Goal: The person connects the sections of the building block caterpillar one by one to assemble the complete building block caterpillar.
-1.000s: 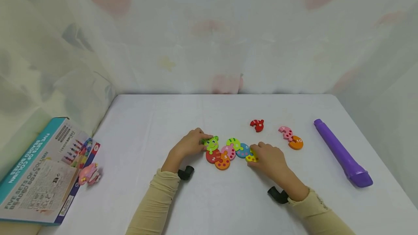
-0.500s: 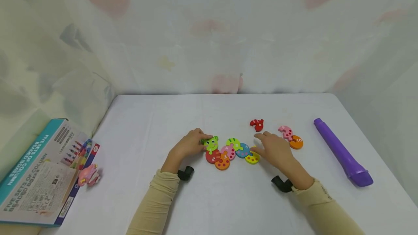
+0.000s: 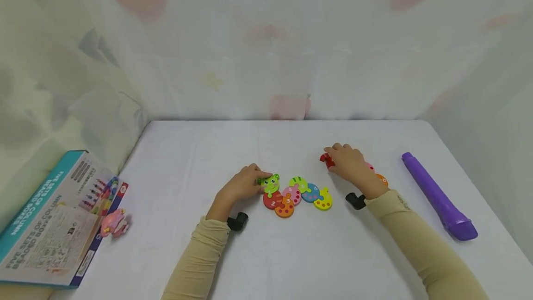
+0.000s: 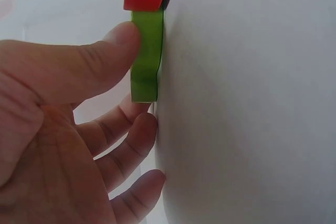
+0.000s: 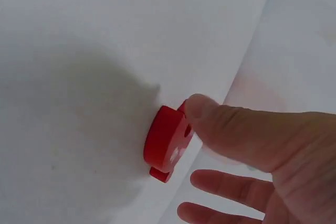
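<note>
A numbered caterpillar puzzle lies in a wavy chain on the white table: green face piece, red, orange, pink, light green, blue and yellow. My left hand pinches the green face piece at its left edge; in the left wrist view the thumb presses the green side. Farther back, my right hand grips a loose red puzzle piece, with the thumb on its edge. The index finger is hidden in the right wrist view.
Partly behind the right hand lie a pink piece and an orange piece. A purple microphone-shaped stick is at right. To the left are a bead-toy box and a pink figurine.
My right hand has let go of the yellow piece and moved back to the loose red piece. The left hand has stayed at the green face piece.
</note>
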Available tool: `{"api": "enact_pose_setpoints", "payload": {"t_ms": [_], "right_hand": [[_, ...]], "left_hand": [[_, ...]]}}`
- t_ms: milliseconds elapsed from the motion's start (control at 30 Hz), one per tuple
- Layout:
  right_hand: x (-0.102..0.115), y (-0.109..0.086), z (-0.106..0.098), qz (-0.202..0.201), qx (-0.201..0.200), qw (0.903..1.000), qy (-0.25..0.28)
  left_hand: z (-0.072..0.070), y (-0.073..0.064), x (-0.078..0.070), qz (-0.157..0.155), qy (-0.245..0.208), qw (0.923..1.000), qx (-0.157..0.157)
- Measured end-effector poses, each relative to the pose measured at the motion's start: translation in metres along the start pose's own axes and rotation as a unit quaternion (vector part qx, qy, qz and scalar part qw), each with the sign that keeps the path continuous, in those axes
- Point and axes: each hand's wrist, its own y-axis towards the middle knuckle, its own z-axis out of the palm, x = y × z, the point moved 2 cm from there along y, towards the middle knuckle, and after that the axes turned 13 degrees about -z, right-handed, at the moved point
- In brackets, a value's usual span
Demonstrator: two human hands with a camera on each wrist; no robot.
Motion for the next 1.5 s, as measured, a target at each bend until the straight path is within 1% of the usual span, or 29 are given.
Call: {"api": "enact_pose_setpoints", "payload": {"t_ms": [133, 267, 433, 567, 700, 800, 900, 1067, 1300, 1500], "right_hand": [[-0.003, 0.006, 0.005, 0.003, 0.024, 0.9997, -0.002], [-0.005, 0.011, 0.011, -0.005, 0.039, 0.9992, 0.005], [-0.006, 0.011, 0.015, -0.025, 0.032, 0.9991, 0.012], [-0.001, 0.004, 0.016, -0.064, 0.016, 0.9978, 0.008], [0.006, -0.008, 0.014, -0.109, -0.005, 0.9939, 0.014], [0.011, -0.018, 0.011, -0.13, -0.014, 0.9912, 0.019], [0.015, -0.027, 0.009, -0.14, -0.016, 0.9898, 0.023], [0.02, -0.037, 0.008, -0.153, -0.006, 0.9875, 0.036], [0.026, -0.047, 0.011, -0.183, -0.017, 0.9817, 0.052], [0.031, -0.05, 0.011, -0.178, -0.016, 0.9824, 0.054]], "left_hand": [[0.0, 0.001, -0.001, -0.004, -0.003, 1.0, -0.002], [0.0, 0.001, -0.002, -0.005, -0.003, 1.0, 0.001], [-0.001, 0.001, -0.001, -0.001, -0.002, 1.0, 0.004], [0.001, 0.001, 0.0, 0.003, -0.001, 1.0, 0.004], [0.004, 0.002, 0.0, 0.005, -0.008, 0.9999, 0.003], [0.005, 0.002, 0.001, 0.003, -0.017, 0.9998, 0.004], [0.005, 0.002, 0.001, 0.0, -0.017, 0.9999, 0.003], [0.002, 0.001, 0.001, -0.003, -0.007, 1.0, 0.001], [0.001, 0.001, 0.001, 0.002, -0.003, 1.0, 0.0], [0.001, 0.001, 0.001, 0.004, 0.003, 1.0, 0.0]]}}
